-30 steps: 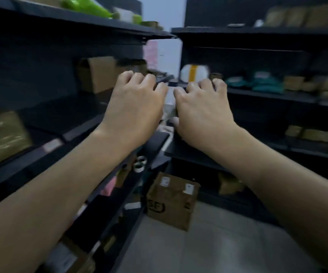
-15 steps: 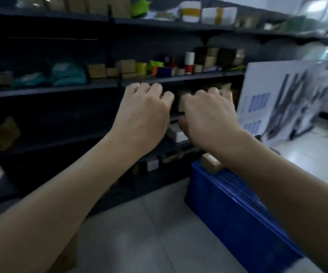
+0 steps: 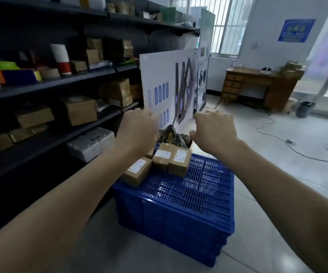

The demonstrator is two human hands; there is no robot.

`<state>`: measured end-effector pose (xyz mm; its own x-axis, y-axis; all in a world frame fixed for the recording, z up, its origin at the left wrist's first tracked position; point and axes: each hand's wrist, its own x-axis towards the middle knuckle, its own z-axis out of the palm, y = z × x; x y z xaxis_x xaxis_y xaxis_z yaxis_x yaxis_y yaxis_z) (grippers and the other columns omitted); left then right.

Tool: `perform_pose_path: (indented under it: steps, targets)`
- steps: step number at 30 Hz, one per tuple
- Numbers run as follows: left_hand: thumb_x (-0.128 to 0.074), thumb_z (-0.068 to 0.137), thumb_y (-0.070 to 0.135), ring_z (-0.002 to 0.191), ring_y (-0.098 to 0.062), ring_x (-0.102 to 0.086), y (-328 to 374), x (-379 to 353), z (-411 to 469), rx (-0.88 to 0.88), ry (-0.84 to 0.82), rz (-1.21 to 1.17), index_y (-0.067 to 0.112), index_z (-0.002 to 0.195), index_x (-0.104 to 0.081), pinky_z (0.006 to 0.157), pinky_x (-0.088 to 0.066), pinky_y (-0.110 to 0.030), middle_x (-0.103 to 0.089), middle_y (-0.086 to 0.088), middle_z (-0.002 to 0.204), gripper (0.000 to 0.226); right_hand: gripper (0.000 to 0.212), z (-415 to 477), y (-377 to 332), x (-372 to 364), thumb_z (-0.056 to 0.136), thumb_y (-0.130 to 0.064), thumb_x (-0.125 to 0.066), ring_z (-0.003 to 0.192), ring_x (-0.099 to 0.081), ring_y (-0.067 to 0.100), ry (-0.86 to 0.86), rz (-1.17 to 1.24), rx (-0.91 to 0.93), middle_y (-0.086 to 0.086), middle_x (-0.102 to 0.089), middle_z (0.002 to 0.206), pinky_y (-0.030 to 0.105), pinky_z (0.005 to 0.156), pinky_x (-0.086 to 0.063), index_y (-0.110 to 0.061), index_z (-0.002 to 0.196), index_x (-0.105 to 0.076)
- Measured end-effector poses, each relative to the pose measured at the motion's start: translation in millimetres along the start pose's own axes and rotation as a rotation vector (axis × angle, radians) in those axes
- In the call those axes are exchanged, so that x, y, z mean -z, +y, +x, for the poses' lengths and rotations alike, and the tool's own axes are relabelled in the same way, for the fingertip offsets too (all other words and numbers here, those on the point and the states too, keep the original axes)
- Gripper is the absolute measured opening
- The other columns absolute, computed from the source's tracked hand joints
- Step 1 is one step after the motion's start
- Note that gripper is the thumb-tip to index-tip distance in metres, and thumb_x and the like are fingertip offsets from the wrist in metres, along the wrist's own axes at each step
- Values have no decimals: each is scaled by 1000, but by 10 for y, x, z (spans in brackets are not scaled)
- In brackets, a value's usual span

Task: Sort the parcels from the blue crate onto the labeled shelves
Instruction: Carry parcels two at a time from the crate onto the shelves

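The left hand (image 3: 137,131) and right hand (image 3: 213,131) hover over the crate (image 3: 188,194), fingers loosely curled, holding nothing. Brown parcels (image 3: 178,160) sit on its far left part, near the shelves (image 3: 60,85).

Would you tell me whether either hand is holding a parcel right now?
No, the left hand and the right hand hover empty above the parcels lying on the crate.

Unreadable: parcel labels (image 3: 179,156); left hand (image 3: 137,131) partly covers rear parcel (image 3: 150,154).
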<state>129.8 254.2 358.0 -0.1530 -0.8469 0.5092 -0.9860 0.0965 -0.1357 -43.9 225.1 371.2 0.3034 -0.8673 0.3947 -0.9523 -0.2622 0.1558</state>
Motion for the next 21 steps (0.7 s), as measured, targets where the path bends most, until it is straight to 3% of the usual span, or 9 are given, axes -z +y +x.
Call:
perform_pose_path:
  steps: [8,16,21]
  targets:
    - [-56,90,26,102,-26,-57,-630,-1244,1096,-9,-95,-212,12,119,-58,86,-46,-39,-61,-8,114,32,24,1285,-154,-1002,88,-25,-57,98,-55,33,-59,49,-87,13,-62,103,42,82,-41,-12,108,-59]
    - [-59,88,24,106,-26,-57,-895,-2499,1763,132,-467,-545,13,130,-54,88,-49,-37,-59,-9,121,44,41,1991,75,-2225,88,-32,-57,107,-57,32,-319,283,-258,11,-62,118,42,86,-46,-14,124,-54]
    - [-61,86,19,105,-27,-59,-970,-3339,2013,256,-614,-601,9,124,-57,85,-49,-35,-62,-12,119,40,47,2325,180,-3083,91,-39,-56,110,-55,32,-459,322,-277,11,-58,124,45,89,-49,-13,128,-49]
